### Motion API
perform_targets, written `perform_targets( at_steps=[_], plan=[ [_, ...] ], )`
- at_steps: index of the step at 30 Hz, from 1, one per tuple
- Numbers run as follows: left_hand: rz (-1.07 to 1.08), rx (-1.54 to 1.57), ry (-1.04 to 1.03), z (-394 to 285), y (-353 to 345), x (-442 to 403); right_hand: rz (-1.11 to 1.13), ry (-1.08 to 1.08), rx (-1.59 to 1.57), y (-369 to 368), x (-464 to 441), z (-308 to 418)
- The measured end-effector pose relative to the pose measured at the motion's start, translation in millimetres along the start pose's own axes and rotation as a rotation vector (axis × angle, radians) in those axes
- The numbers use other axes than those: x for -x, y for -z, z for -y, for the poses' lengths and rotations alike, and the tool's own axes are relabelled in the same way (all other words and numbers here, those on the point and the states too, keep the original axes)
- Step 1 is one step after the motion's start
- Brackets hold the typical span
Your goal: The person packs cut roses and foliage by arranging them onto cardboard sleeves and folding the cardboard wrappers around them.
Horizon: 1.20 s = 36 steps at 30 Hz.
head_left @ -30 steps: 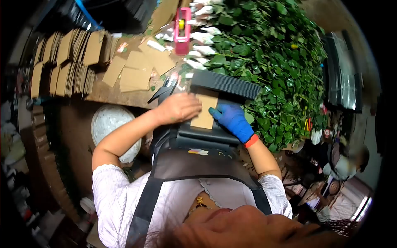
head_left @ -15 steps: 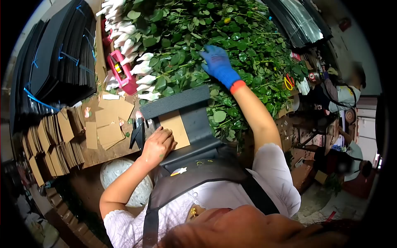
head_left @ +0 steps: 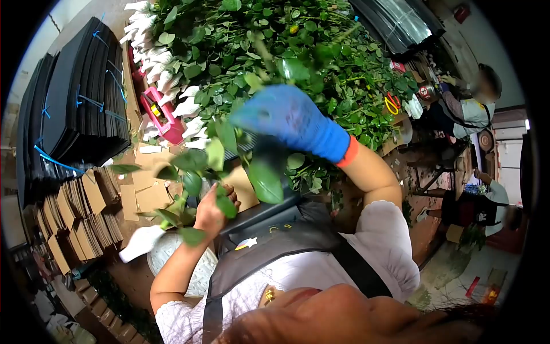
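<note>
My right hand [head_left: 286,117], in a blue glove with a red cuff, is closed around a leafy rose stem [head_left: 266,178]. The stem crosses over my left forearm, and its bud in a white sleeve [head_left: 142,242] points down and left. Glove and nearby leaves are blurred by motion. My bare left hand [head_left: 212,215] lies at the cardboard piece [head_left: 243,189] on a dark board, partly covered by the rose's leaves; its visible fingers rest on the card, apart from the stem. A large pile of roses [head_left: 229,57] lies beyond, with white-sleeved heads at the left.
Stacks of folded cardboard [head_left: 74,215] and loose card pieces [head_left: 150,186] lie at left, near a pink holder [head_left: 163,117]. Black sheets [head_left: 86,92] tied with blue string stand behind. Yellow-and-red scissors [head_left: 392,104] lie at right. Two people [head_left: 475,109] are farther right.
My right hand has come up from the pile toward me, bringing a rose whose bud swings out left. My left hand has stayed near the cardboard piece.
</note>
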State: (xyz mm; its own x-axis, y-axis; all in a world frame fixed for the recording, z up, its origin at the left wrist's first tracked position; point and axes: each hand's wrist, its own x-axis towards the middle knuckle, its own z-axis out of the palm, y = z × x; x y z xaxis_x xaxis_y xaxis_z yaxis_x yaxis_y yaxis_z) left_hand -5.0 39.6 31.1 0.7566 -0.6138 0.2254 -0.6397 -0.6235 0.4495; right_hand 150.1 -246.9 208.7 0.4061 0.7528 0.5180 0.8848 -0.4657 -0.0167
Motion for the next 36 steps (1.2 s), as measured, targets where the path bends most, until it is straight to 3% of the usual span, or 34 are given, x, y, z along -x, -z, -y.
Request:
perform_targets(
  at_steps=[3, 6, 7, 9, 12, 14, 16, 17, 20, 22, 24, 26, 29, 32, 33, 36],
  plan=[
    [-0.088, -0.102, -0.022, -12, 22, -6, 0.218, -0.067, 0.069, 27, 33, 35],
    [0.137, 0.267, 0.332, -13, 28, -8, 0.467, -0.216, 0.042, 43, 89, 49],
    [0.033, 0.257, 0.212, -12, 31, -6, 0.589, -0.282, 0.056, 43, 110, 48],
    [-0.018, 0.300, 0.252, -15, 28, -4, 0.832, -0.416, 0.083, 34, 151, 46],
    [-0.066, 0.360, 0.268, -22, 33, -11, 0.955, -0.499, 0.079, 10, 187, 49],
    [-0.044, 0.195, 0.104, -15, 26, -10, 0.909, -0.512, 0.021, -12, 204, 45],
    [-0.024, 0.209, 0.122, -16, 25, -8, 0.887, -0.528, -0.111, -21, 209, 33],
    [-0.013, 0.216, 0.129, -16, 26, -9, 0.829, -0.587, -0.161, -12, 196, 28],
    [0.066, 0.260, 0.150, -20, 39, -14, 0.997, -0.757, -0.249, 29, 137, 4],
    [0.108, 0.275, 0.144, -23, 46, -20, 0.667, -0.838, -0.353, 21, 102, -17],
    [0.126, 0.256, 0.121, -28, 52, -27, 0.308, -0.669, -0.052, -29, 103, -42],
    [0.231, 0.236, 0.100, -26, 51, -25, 0.409, -0.540, 0.304, -86, 107, -76],
    [0.233, 0.254, 0.092, -26, 55, -26, 0.686, -0.608, 0.352, -135, 104, -101],
    [0.227, 0.282, 0.094, -22, 54, -25, 0.529, -0.855, 0.285, -77, 43, -89],
    [0.223, 0.281, 0.089, -21, 53, -24, 0.267, -0.753, 0.253, -62, 41, -85],
    [0.217, 0.299, 0.099, -25, 54, -23, 0.024, -0.472, 0.325, -70, 59, -95]
  ],
)
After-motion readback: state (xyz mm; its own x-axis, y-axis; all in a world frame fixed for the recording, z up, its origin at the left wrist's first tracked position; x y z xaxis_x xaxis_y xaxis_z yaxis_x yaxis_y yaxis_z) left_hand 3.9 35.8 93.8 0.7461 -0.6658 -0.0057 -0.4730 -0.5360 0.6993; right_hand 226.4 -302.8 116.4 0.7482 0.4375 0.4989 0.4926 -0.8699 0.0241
